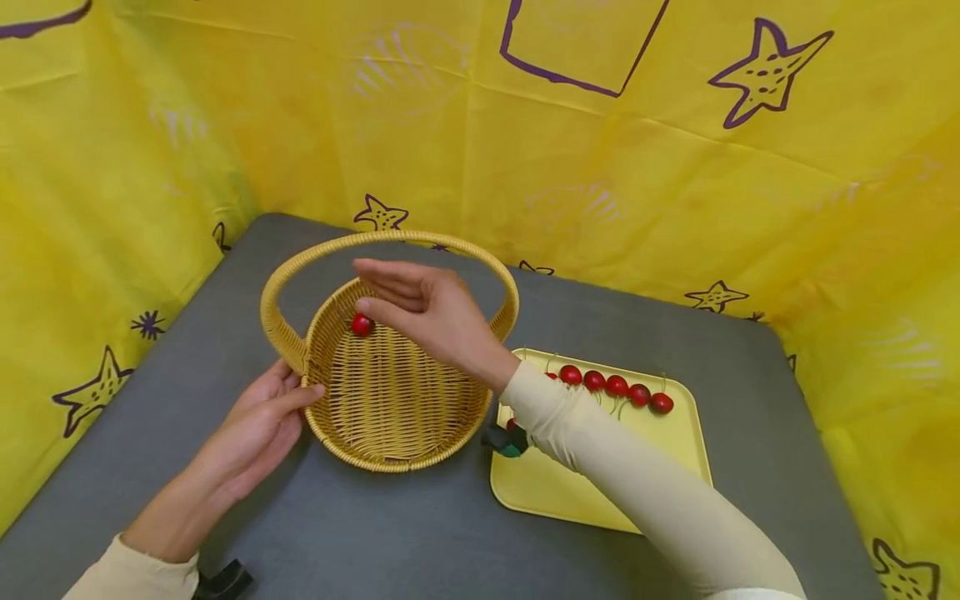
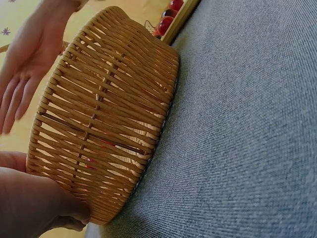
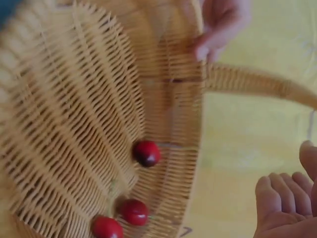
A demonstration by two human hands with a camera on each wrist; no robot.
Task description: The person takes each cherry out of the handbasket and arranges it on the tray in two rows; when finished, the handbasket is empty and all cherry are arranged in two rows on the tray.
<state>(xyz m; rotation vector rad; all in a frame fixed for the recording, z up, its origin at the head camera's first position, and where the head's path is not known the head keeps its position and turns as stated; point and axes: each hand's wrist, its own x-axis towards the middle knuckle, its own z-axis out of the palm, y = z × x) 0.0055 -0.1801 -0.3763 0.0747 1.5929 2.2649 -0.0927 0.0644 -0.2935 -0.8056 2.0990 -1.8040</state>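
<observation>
A round wicker basket [image 1: 401, 400] with a tall hoop handle [image 1: 510, 292] stands on the table. My left hand [image 1: 262, 421] grips its left rim, thumb over the edge and the other fingers against the outer wall. Under the handle, over the far part of the basket, is my right hand [image 1: 442, 312], its fingers extended and nothing held in them. One cherry [image 1: 362, 324] shows beside the right thumb in the head view. From the right wrist, three cherries [image 3: 134, 212] are visible inside the basket, against its side wall; the right hand hides part of the inside from the head camera.
A pale yellow tray [image 1: 558, 504] lies right of the basket, under the right forearm. Several red cherries [image 1: 617, 386] with stems form a row near its far edge. The grey table [image 1: 360, 533] is bordered by a yellow patterned cloth [image 1: 637, 208].
</observation>
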